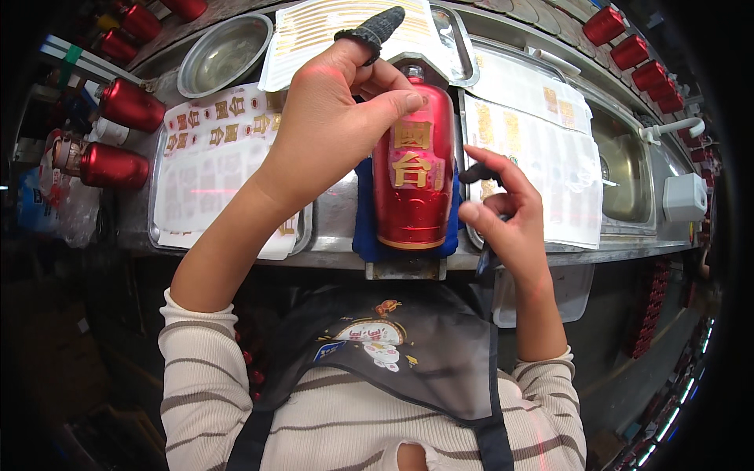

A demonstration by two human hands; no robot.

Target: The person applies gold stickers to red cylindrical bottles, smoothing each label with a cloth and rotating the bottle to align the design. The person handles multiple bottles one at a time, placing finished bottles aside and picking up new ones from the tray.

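Observation:
A glossy red bottle (415,208) with raised gold characters on its front lies on a blue cloth (365,235), its neck pointing away from me. My left hand (338,125) reaches over the bottle's shoulder, thumb and curled fingers drawn together there. One finger in a black finger cot sticks up and away. What the thumb and fingers pinch, if anything, is too small to make out. Just right of the bottle is my right hand (510,212), fingers bent, with a gap between thumb and fingertips. A black finger cot covers one of its fingers too.
Trays with sheets of gold stickers stand left (212,188) and right (542,173), with another sticker sheet (345,39) behind. A metal bowl (224,55) sits back left. Red bottles (114,165) line the left side. A sink (620,165) with a white tap (675,128) is at right.

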